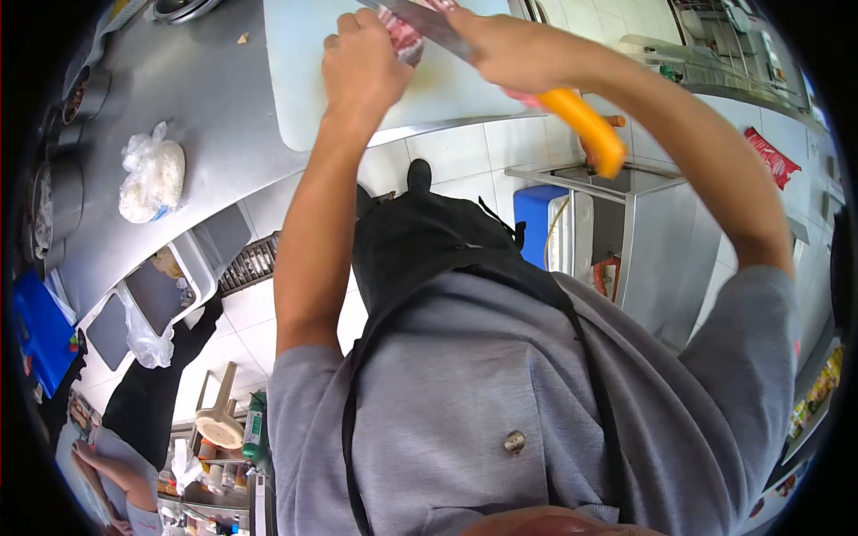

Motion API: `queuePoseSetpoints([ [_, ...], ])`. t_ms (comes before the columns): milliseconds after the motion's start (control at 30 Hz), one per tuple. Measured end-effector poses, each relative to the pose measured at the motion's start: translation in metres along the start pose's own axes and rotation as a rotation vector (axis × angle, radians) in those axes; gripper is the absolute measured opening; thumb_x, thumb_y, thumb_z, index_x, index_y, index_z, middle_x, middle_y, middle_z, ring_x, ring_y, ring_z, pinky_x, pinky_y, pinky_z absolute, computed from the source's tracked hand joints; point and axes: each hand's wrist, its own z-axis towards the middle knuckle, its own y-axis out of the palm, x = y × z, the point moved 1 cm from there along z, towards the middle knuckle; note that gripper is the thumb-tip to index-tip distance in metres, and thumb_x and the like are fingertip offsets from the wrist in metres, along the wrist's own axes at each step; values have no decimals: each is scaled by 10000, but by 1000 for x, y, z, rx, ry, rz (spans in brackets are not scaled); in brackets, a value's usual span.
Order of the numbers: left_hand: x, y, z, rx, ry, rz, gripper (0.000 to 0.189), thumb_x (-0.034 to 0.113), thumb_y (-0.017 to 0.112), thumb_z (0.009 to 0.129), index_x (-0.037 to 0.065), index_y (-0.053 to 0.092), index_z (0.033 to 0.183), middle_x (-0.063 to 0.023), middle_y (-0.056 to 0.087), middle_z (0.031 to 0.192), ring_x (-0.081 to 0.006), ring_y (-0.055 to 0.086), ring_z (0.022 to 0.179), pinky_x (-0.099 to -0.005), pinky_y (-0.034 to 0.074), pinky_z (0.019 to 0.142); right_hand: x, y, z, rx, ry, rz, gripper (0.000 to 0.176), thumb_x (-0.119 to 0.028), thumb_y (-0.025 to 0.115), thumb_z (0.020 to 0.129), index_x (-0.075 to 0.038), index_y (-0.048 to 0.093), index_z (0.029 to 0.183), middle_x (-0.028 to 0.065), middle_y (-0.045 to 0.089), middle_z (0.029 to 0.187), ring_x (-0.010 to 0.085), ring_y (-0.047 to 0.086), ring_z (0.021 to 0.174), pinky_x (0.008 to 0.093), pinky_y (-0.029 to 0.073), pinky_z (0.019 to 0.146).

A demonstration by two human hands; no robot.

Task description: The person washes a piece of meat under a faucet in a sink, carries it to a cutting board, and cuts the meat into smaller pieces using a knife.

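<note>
The left hand (365, 64) is clamping the meat (404, 37), probably soft and slippery, at twelve o'clock; the right hand (505, 45) is gripping the knife (585, 125) by its orange handle.

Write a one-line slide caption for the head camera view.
Left hand steadies red meat on a white cutting board while the right hand cuts with an orange-handled knife.
</note>
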Motion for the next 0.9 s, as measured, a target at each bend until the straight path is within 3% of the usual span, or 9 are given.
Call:
queuePoseSetpoints([
  [67,-5,3,6,-12,13,-16,496,141,780,628,-30,552,1034,-214,611,1043,-398,640,903,-453,535,804,5,-8,-32,-81,151,-70,283,-78,404,912,-35,374,1190,131,581,616,221,581,429,351,496,405],
  [200,-4,4,0,30,40,-15,467,124,770,628,-17,560,1020,-204,616,1030,-389,640,892,-447,538,792,-18,-46,-48,-157,231,22,255,-79,421,908,-25,370,1151,131,569,612,195,568,415,343,479,384],
  [267,-7,5,6,30,45,-74,463,117,767,629,-10,565,1026,-198,619,1021,-388,638,885,-451,538,783,-49,-76,-45,-491,66,76,518,-57,394,849,168,307,1307,290,621,934,330,680,665,385,590,598],
  [300,-9,6,7,32,34,-81,463,117,767,629,-10,565,1026,-198,619,1021,-388,638,885,-451,538,783,-42,-71,-32,-415,132,67,468,-69,367,855,166,335,1260,196,614,742,294,677,661,383,579,615],
  [500,-6,6,4,-33,-53,-272,499,207,779,738,22,547,1139,-225,588,1106,-401,596,974,-461,500,815,-6,-36,24,-334,94,70,523,-87,402,866,161,270,1307,178,621,733,268,646,588,362,526,525],
  [633,-7,7,3,39,40,-115,502,94,787,603,-22,563,1036,-204,616,1015,-398,637,884,-451,542,762,0,0,43,-128,47,108,406,-14,449,751,55,376,1144,184,612,672,261,611,439,394,506,384],
  [733,-7,5,6,60,19,-108,491,100,792,600,-21,561,1015,-205,616,1013,-400,637,888,-452,540,767,17,35,69,-4,-53,206,371,-11,471,766,48,357,1114,215,616,722,329,645,536,444,534,483],
  [800,-4,4,5,46,22,-81,485,111,793,603,-19,560,1008,-206,616,1014,-400,637,892,-456,538,774,38,75,83,550,-364,127,351,-16,529,765,45,356,1064,261,619,760,424,656,710,509,527,633],
  [900,-4,2,5,13,0,-69,514,145,803,606,-22,555,1024,-210,611,1033,-393,639,901,-461,532,790,31,85,81,517,-246,179,397,-31,581,747,64,371,1070,302,620,820,493,619,840,542,491,729],
])
